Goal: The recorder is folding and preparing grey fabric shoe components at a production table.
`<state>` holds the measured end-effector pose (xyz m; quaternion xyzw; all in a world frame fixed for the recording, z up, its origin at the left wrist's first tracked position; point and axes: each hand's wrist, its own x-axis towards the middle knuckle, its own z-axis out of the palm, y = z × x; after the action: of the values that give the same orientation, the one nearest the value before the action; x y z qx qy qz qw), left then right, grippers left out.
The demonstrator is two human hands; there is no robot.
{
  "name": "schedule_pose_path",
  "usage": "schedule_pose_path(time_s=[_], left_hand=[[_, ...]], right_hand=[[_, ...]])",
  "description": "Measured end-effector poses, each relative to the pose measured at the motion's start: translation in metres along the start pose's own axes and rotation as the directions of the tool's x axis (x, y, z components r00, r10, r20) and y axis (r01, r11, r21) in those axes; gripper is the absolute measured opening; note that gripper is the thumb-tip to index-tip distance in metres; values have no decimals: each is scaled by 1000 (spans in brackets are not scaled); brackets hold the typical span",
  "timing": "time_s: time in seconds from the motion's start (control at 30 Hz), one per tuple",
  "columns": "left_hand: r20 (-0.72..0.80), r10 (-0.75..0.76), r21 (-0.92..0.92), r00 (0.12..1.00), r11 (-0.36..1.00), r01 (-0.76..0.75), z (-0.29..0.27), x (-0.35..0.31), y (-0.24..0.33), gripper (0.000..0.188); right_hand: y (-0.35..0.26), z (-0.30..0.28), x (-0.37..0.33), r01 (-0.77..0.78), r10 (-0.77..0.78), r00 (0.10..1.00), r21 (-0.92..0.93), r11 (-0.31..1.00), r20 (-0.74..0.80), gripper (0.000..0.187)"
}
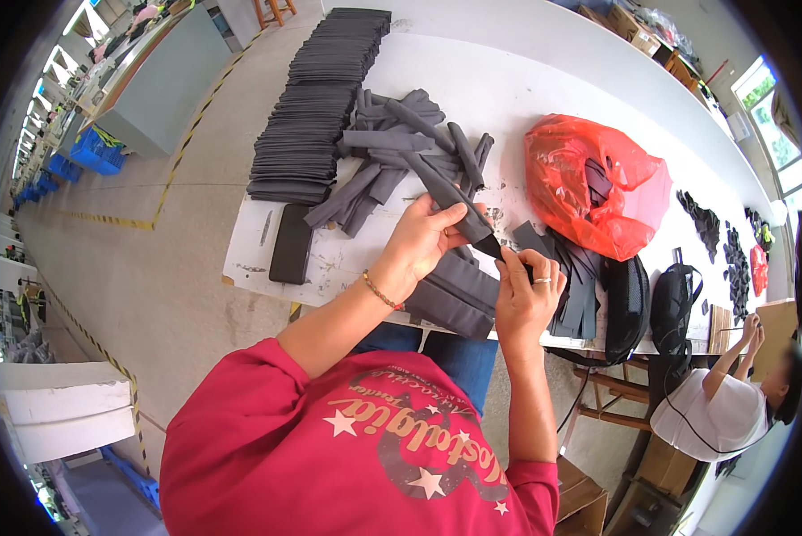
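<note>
Above the table's near edge, my left hand (423, 239) is closed around a long, narrow dark grey fabric sleeve (447, 196), which slants up and to the left. My right hand (528, 290) pinches a flat black strip (488, 244) at the sleeve's lower end; how far it reaches inside is hidden. Just beyond my hands lies a loose heap of similar grey sleeves (388, 143). Under my wrists, folded dark grey fabric pieces (450, 299) rest on the table's front edge. Flat dark strips (575, 299) fan out beside my right hand.
A long stack of folded dark fabric (307, 98) runs along the white table (486, 71) at left, with a black rectangular case (291, 244) near it. A red plastic bag (588, 183) and black bags (627, 304) stand at right. Another person (718, 406) sits beyond a wooden stool (611, 393).
</note>
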<state>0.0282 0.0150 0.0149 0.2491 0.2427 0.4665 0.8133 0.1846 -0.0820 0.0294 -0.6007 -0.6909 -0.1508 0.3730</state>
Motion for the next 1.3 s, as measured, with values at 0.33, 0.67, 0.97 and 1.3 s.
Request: schedule_pose_path(time_s=[0.33, 0.67, 0.97, 1.3], left_hand=[[-32, -37, 37, 999, 999, 38, 3, -3, 4, 24], [-80, -37, 55, 996, 998, 42, 11, -6, -3, 25], [-38, 13, 60, 999, 998, -11, 17, -10, -1, 34], [-15, 186, 100, 982, 978, -183, 35, -23, -14, 57]], right_hand=[[3, -1, -2, -143, 150, 987, 112, 983, -56, 21], [2, -4, -3, 77, -88, 993, -124, 989, -84, 34], [1, -4, -2, -7, -3, 992, -74, 997, -128, 30], [-16, 12, -11, -77, 93, 990, 154, 985, -105, 48]])
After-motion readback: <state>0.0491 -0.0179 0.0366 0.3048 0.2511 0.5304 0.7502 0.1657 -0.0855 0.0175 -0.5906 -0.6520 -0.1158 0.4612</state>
